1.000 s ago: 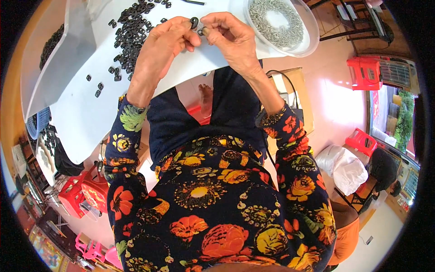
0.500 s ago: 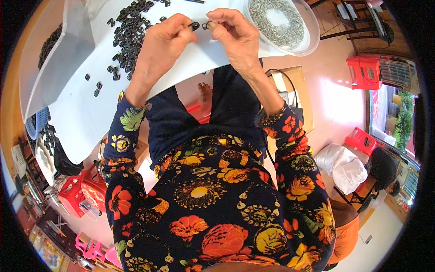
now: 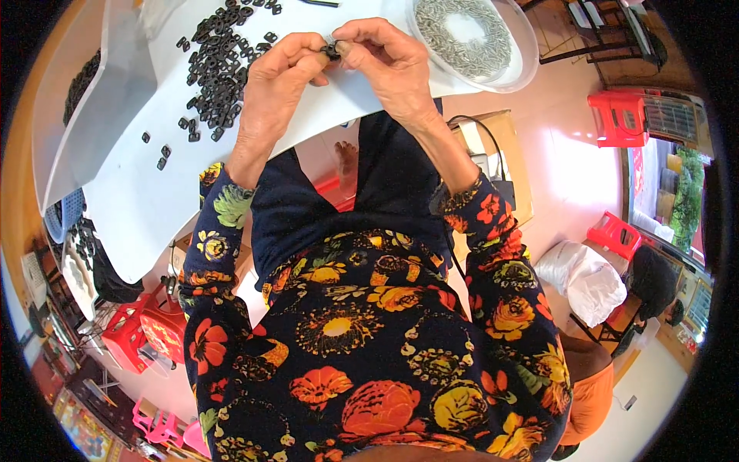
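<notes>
Two hands are working over one white table (image 3: 154, 208): the left hand (image 3: 273, 81) and the right hand (image 3: 385, 65) are meeting fingertip to fingertip at the far centre, both pinching together on a single small black part (image 3: 331, 51), which is sitting between them just above the table. To the far left of the hands, one loose pile of black parts (image 3: 219, 58) is lying on the table, too many to count, with about five strays (image 3: 165, 150) scattered nearer and further left. To the far right, one clear round bowl (image 3: 523, 54) is holding a heap of small grey metal pieces (image 3: 462, 35), uncountable. Three red plastic stools (image 3: 622, 115) are standing on the floor at the right and near left. Compared with half a second ago, the hands are sitting slightly nearer together, and the black part is now gripped by both rather than held apart.
</notes>
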{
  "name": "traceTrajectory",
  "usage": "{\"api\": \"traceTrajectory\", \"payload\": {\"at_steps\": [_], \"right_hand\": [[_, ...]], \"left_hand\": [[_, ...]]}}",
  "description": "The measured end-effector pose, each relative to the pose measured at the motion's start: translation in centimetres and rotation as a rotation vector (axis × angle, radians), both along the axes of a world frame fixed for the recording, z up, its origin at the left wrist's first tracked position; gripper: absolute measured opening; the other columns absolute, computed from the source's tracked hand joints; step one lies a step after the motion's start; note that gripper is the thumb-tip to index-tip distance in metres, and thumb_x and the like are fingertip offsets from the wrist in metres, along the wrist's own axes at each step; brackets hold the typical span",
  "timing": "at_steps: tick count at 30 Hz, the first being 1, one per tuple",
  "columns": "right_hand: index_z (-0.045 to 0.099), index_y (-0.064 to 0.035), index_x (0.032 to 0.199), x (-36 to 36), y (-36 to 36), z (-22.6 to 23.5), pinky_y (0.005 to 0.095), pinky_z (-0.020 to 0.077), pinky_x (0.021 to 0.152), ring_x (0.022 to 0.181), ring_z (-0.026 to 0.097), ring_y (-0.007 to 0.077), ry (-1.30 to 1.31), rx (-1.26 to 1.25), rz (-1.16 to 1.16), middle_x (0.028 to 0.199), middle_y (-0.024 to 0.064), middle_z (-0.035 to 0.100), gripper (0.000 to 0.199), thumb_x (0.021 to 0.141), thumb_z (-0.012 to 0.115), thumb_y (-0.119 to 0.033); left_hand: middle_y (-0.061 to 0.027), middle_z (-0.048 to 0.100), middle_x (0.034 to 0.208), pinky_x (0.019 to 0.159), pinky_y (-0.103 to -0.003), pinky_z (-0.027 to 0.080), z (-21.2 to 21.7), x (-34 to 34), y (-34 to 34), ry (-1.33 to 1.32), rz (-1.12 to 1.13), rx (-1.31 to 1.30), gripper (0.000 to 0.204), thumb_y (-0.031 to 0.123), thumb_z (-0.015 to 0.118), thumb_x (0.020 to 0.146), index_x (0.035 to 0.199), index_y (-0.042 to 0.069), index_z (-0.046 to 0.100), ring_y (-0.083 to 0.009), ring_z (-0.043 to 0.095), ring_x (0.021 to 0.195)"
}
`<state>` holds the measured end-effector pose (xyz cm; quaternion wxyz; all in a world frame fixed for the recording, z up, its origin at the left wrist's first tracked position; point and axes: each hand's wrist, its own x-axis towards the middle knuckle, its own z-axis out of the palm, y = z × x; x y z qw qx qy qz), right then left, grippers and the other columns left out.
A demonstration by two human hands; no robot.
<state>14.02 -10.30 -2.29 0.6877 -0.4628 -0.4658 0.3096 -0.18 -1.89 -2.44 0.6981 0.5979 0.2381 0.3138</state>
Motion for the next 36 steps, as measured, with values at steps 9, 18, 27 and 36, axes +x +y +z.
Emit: {"api": "traceTrajectory", "payload": {"at_steps": [9, 18, 27, 36], "right_hand": [[0.063, -0.0008, 0.099, -0.3, -0.1, 0.2, 0.0198, 0.047, 0.068, 0.074, 0.056, 0.0057, 0.034, -0.023, -0.04, 0.083, 0.0006, 0.062, 0.016, 0.084, 0.059, 0.002], [0.064, -0.0029, 0.095, -0.3, 0.2, -0.3, 0.0168, 0.0404, 0.061, 0.068, 0.048, 0.0011, -0.019, -0.017, -0.063, 0.078, -0.0043, 0.059, 0.015, 0.082, 0.059, 0.001], [0.063, -0.0045, 0.093, -0.3, 0.4, -0.5, 0.016, 0.0391, 0.058, 0.064, 0.046, 0.0004, -0.063, -0.013, -0.123, 0.075, -0.0055, 0.059, 0.013, 0.081, 0.061, -0.001], [0.062, -0.0037, 0.103, -0.5, 0.1, 0.2, 0.0172, 0.0432, 0.063, 0.069, 0.051, 0.0021, -0.016, -0.025, -0.124, 0.077, -0.0032, 0.06, 0.022, 0.081, 0.059, 0.001]], "left_hand": [[-0.0063, 0.063, 0.088, 0.068, -0.024, 0.046, 0.2, 0.6, 0.9, -0.206, -0.016, -0.215, 0.019, 0.012, 0.055, 0.091, 0.105, 0.001, 0.06, -0.014, 0.059, 0.075], [-0.0044, 0.059, 0.088, 0.073, -0.026, 0.045, 0.8, 0.4, 1.9, -0.129, -0.081, -0.01, 0.017, 0.014, 0.054, 0.092, 0.103, 0.001, 0.058, -0.0127, 0.056, 0.078], [-0.0021, 0.059, 0.083, 0.069, -0.023, 0.044, 1.0, 1.0, 1.4, -0.062, 0.021, 0.176, 0.018, 0.016, 0.054, 0.093, 0.101, 0.0, 0.058, -0.0103, 0.054, 0.073], [-0.0011, 0.058, 0.082, 0.069, -0.021, 0.042, 1.3, 1.2, 1.2, 0.077, 0.064, 0.39, 0.016, 0.012, 0.052, 0.092, 0.1, 0.0, 0.058, -0.0081, 0.052, 0.073]]}}
